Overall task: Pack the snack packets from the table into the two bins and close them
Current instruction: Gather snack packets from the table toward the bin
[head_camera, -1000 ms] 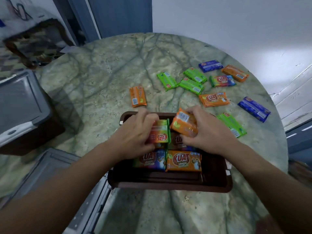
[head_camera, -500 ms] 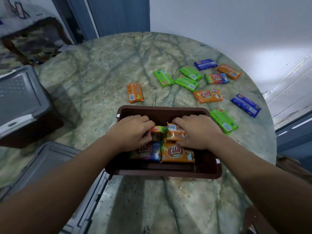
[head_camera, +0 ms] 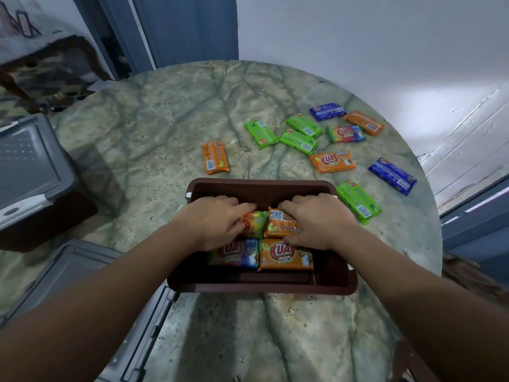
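Inside the brown bin (head_camera: 261, 286), both hands down on the far row of packets. Left hand (head_camera: 212, 224) laid over the rainbow packet (head_camera: 254, 223), fingers bent across its top, thumb side hidden; pressing or gripping, cannot tell. Right hand (head_camera: 316, 220) over the orange packet (head_camera: 281, 224), fingers curved along its far edge, thumb at its near edge; reads as a light hold while seating it.

Near row already placed: rainbow KUAT packet (head_camera: 237, 255) beside orange KUAT packet (head_camera: 286, 255), touching, flat. Four packets visible in bin; anything beneath, hidden.

Left on the marble table (head_camera: 165, 119), unpacked: lone orange packet (head_camera: 214, 157) beyond the bin's far left corner; green packet (head_camera: 358, 201) just beside its right rim; loose cluster farther back, green, blue, orange, one rainbow. Ten counted outside.

Grey lid (head_camera: 68, 274) off to the near left, not fitted. Closed grey-lidded bin (head_camera: 30, 172) farther left, contents unseen.

Judgement: early-to-middle stage; most packets loose, brown bin uncovered.
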A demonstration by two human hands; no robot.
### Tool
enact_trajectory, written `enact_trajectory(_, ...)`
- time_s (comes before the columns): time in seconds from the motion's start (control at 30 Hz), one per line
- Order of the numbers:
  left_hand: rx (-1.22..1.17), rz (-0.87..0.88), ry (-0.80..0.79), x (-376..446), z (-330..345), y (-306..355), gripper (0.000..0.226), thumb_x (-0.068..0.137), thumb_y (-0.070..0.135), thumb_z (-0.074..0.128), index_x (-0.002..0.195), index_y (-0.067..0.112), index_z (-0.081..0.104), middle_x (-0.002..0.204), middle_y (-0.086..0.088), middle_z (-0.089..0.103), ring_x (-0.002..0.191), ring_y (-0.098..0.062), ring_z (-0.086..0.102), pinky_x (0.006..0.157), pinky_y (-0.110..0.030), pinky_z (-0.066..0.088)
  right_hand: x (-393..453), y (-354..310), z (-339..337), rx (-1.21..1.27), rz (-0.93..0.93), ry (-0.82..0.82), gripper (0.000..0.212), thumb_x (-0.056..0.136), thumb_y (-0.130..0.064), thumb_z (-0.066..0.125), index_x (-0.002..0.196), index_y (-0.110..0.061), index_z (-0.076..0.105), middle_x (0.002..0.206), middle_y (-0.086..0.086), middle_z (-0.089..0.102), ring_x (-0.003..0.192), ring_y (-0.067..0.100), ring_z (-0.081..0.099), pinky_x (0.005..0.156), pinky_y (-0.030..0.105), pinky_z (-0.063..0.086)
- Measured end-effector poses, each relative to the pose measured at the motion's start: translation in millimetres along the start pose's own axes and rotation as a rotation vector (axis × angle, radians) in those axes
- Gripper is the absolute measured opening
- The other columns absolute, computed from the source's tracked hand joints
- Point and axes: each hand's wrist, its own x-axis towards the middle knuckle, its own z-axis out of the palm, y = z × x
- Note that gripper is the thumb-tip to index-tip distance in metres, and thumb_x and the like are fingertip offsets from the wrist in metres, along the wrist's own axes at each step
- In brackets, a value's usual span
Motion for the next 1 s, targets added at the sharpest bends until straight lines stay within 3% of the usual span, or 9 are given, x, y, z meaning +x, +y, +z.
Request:
enact_trajectory(0.2, 0.010, 0.001, -0.039, -0.8, 5.1, -5.8, 0.073, 0.085, 0.060, 0.063, 0.149, 0.039, 0.036, 0.127, 0.005, 0.053, 0.115, -0.018, 0.053, 0.090, -0.040, 0.051, 0.9, 0.5, 1.4, -0.003, 0.000, -0.001, 0.080, 0.084, -0.073, 0.060, 0.149, -0.030, 0.042, 0.126, -0.003, 0.062, 0.111, 0.023, 0.063, 0.087, 0.040, 0.051)
enact_trajectory(0.27, -0.007, -0.005, -0.050, 0.4, 4.9, -6.8, 0.064, 0.083, 0.056, 0.068, 0.141, 0.040, 0.046, 0.124, 0.007, 0.053, 0.115, -0.016, 0.052, 0.087, -0.040, 0.053, 1.2, 1.3, 2.0, -0.002, -0.002, 0.000, 0.080, 0.084, -0.073, 0.060, 0.149, -0.030, 0.042, 0.126, -0.003, 0.062, 0.111, 0.023, 0.063, 0.088, 0.040, 0.051)
enact_trajectory(0.5, -0.033, -0.010, -0.045, 1.2, 4.8, -9.6, 0.042, 0.087, 0.049, 0.069, 0.127, 0.035, 0.065, 0.126, 0.011, 0.056, 0.118, -0.013, 0.052, 0.091, -0.038, 0.052, 1.4, 2.8, 4.3, 0.045, 0.006, 0.027, 0.081, 0.081, -0.073, 0.061, 0.146, -0.028, 0.041, 0.121, -0.004, 0.063, 0.106, 0.022, 0.064, 0.087, 0.041, 0.051)
enact_trajectory(0.77, -0.050, -0.049, -0.036, 1.7, 1.7, -6.2, 0.049, 0.083, 0.055, 0.067, 0.127, 0.034, 0.058, 0.119, 0.008, 0.054, 0.112, -0.014, 0.054, 0.086, -0.039, 0.054, -0.8, 2.7, 1.9, 0.084, 0.004, 0.021, 0.062, 0.080, -0.072, 0.057, 0.124, -0.029, 0.044, 0.097, -0.007, 0.061, 0.085, 0.019, 0.062, 0.075, 0.039, 0.050)
enact_trajectory(0.9, -0.052, -0.059, -0.019, 1.7, 1.5, -6.5, 0.053, 0.084, 0.061, 0.065, 0.129, 0.034, 0.054, 0.116, 0.008, 0.054, 0.110, -0.013, 0.054, 0.084, -0.035, 0.052, -2.6, 2.7, 1.4, 0.183, 0.020, 0.070, 0.040, 0.093, -0.065, 0.041, 0.113, -0.036, 0.058, 0.093, -0.008, 0.063, 0.083, 0.017, 0.064, 0.067, 0.038, 0.053)
enact_trajectory(1.0, -0.047, -0.072, -0.019, 2.1, 1.8, -6.7, 0.051, 0.083, 0.060, 0.067, 0.125, 0.034, 0.056, 0.114, 0.009, 0.054, 0.110, -0.013, 0.053, 0.083, -0.036, 0.052, -3.7, 6.2, 2.1, 0.238, 0.026, 0.087, 0.037, 0.104, -0.058, 0.032, 0.124, -0.039, 0.056, 0.096, -0.009, 0.070, 0.085, 0.019, 0.066, 0.066, 0.038, 0.052)
